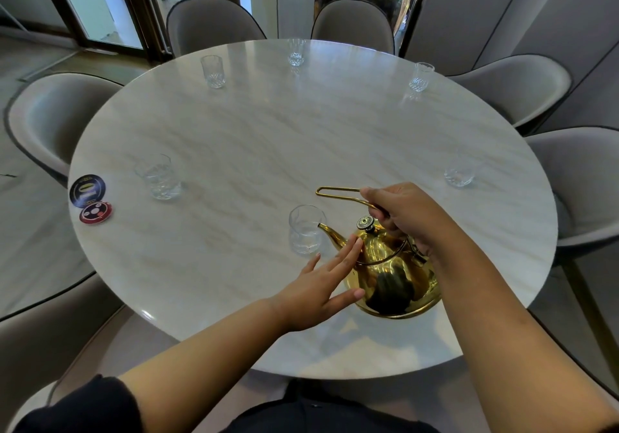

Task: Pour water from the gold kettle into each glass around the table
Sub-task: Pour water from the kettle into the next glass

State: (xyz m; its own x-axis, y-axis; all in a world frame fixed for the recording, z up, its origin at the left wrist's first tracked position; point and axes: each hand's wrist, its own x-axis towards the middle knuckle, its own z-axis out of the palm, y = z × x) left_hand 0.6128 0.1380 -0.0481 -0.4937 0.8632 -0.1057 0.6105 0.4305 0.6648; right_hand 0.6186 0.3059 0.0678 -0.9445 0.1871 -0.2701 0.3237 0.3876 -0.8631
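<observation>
Now, polished gold kettle (388, 271) tilted, spout at nearest cut glass (306, 230) | right hand (407, 213) gripping its wire handle | left hand (321, 282) spread against kettle's belly | round marble table (268, 131) | coaster (87, 190) lettering unreadable

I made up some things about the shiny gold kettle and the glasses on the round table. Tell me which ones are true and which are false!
1. The right hand holds the handle of the gold kettle. True.
2. The left hand lies flat with its fingers against the kettle's side. True.
3. The kettle's spout points at the nearest glass. True.
4. There are only three glasses on the table. False: six show.
5. The kettle's lid is off. False: the lid with its knob sits on top.
6. The two round discs lie at the table's right edge. False: they lie at the left edge.
</observation>
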